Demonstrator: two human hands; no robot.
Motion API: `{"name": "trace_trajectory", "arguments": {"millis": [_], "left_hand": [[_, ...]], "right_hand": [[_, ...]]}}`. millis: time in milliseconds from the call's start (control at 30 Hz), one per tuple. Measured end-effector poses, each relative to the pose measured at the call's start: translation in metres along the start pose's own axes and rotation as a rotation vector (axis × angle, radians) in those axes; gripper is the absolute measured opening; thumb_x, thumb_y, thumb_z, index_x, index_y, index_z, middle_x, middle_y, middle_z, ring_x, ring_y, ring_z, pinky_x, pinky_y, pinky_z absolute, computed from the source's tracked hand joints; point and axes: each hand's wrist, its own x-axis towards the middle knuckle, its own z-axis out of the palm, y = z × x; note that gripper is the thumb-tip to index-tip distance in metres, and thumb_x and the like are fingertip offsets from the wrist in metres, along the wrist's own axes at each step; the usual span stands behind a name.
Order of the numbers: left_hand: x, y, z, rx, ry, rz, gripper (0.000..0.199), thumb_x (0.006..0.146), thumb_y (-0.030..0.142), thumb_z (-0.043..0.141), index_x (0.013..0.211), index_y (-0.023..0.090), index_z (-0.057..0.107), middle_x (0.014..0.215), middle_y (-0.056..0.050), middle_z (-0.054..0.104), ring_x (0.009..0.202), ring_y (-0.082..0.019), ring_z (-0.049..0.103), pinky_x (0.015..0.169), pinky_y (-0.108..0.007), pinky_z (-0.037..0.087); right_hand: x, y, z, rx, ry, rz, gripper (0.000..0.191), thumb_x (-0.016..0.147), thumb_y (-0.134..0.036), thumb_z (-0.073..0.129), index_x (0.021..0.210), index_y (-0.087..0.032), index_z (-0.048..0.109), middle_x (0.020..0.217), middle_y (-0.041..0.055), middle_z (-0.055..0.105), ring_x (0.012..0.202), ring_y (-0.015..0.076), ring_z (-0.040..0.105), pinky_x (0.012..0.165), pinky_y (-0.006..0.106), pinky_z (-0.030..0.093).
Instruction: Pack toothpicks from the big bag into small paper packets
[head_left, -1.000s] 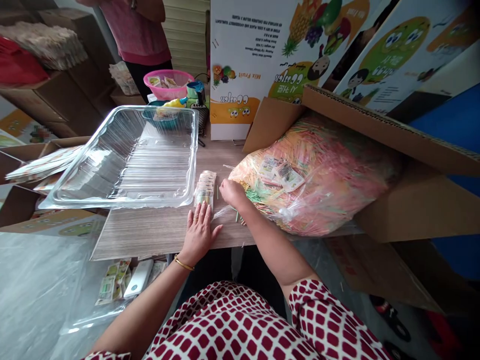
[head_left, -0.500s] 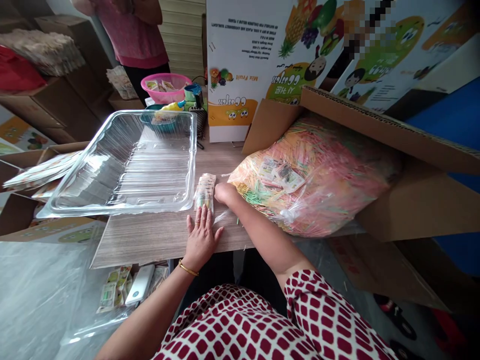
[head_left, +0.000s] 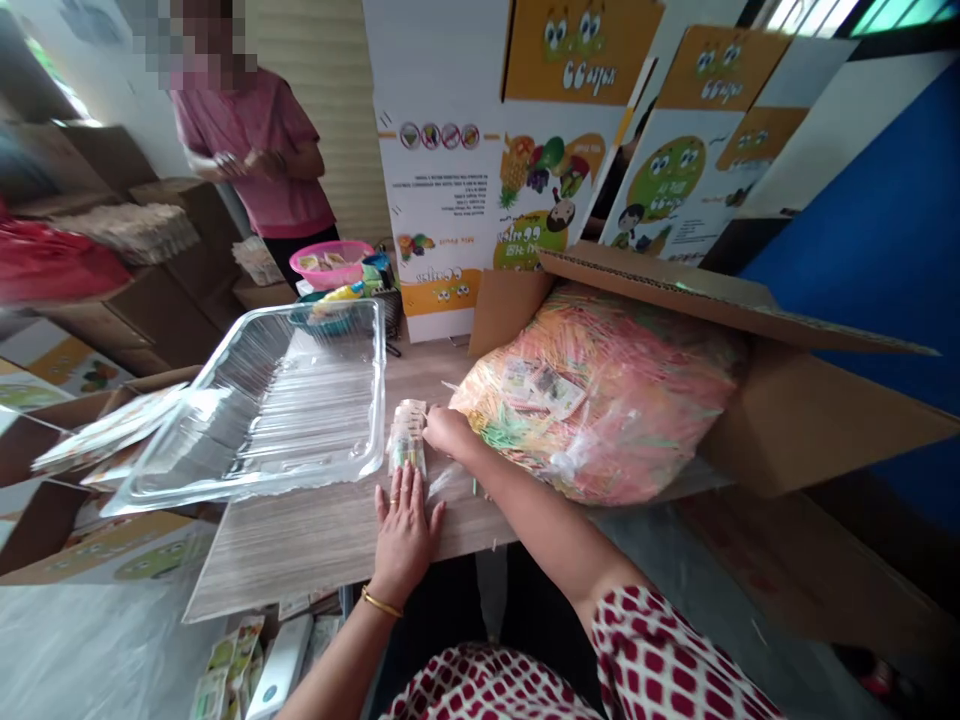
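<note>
A row of overlapping small clear packets (head_left: pixel 407 440) with thin sticks inside lies on the wood-grain table (head_left: pixel 300 545). My left hand (head_left: pixel 406 530) rests flat at the near end of the row, fingers spread, fingertips pressing on the closest packet. Along the row's upper right edge, my right hand (head_left: pixel 448 433) is closed with fingertips pinched together; what they hold, if anything, is hidden. Just right of that hand bulges a large clear plastic bag (head_left: pixel 645 390) full of thin pink, orange and green sticks. Several printed packets (head_left: pixel 544 388) show on the bag.
Left of the packets sits a big clear plastic tray (head_left: pixel 307 410). Behind it stand a pink basket (head_left: pixel 334 262) and a teal bowl (head_left: pixel 330 325). Printed cartons (head_left: pixel 450 220) rise at the back. An open cardboard box (head_left: pixel 817 420) surrounds the bag. A person in pink (head_left: pixel 251 150) stands beyond.
The camera view has tilted up, so the table things appear lower. My left hand stays flat on the packets; my right hand remains closed beside the row, shifted slightly along it.
</note>
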Motion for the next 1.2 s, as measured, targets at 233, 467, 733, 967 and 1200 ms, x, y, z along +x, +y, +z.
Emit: {"name": "trace_trajectory", "arguments": {"millis": [233,467,733,967,1200], "left_hand": [[-0.002,-0.004,0.016,0.141,0.196,0.033,0.062,0.096,0.040,0.051,0.153,0.016,0.045,0.159,-0.013,0.041,0.149,-0.030,0.038,0.116,-0.054,0.041],[0.004,-0.025,0.064,0.207,0.522,0.145,0.062,0.083,0.060,0.063,0.135,0.027,0.065,0.139,-0.014,0.063,0.150,-0.029,0.036,0.121,-0.049,0.033],[0.001,-0.013,0.041,0.112,0.407,0.060,0.065,0.084,0.065,0.063,0.139,0.032,0.061,0.150,-0.010,0.054,0.134,-0.031,0.056,0.105,-0.050,0.049],[0.002,-0.010,0.021,0.013,0.401,0.029,0.046,0.090,0.058,0.062,0.127,0.033,0.066,0.150,-0.005,0.055,0.137,-0.028,0.054,0.100,-0.048,0.056],[0.000,-0.005,-0.025,-0.293,0.024,-0.067,0.032,0.102,0.032,0.050,0.129,0.021,0.064,0.150,-0.013,0.051,0.146,-0.030,0.041,0.119,-0.055,0.039]], "right_hand": [[-0.028,0.051,-0.022,-0.125,0.075,0.030,0.026,0.090,-0.019,0.047,0.108,-0.013,0.064,0.101,0.0202,0.075,0.094,0.0307,0.072,0.073,0.034,0.045],[-0.022,0.115,0.017,-0.117,0.114,0.117,0.020,0.091,-0.015,0.041,0.092,-0.024,0.059,0.086,0.0105,0.076,0.085,0.0286,0.076,0.068,0.035,0.049],[-0.018,0.142,0.025,-0.292,0.202,0.154,0.024,0.094,-0.015,0.037,0.097,-0.020,0.061,0.082,0.0158,0.075,0.086,0.0339,0.076,0.070,0.040,0.052],[-0.010,0.148,0.023,0.122,0.195,0.208,0.019,0.090,-0.023,0.039,0.074,-0.026,0.048,0.072,0.0082,0.067,0.071,0.0280,0.073,0.061,0.036,0.053],[-0.055,0.121,0.004,0.396,0.260,0.062,0.006,0.080,-0.028,0.049,0.083,-0.023,0.049,0.085,0.0038,0.064,0.075,0.0187,0.061,0.065,0.027,0.050]]}}
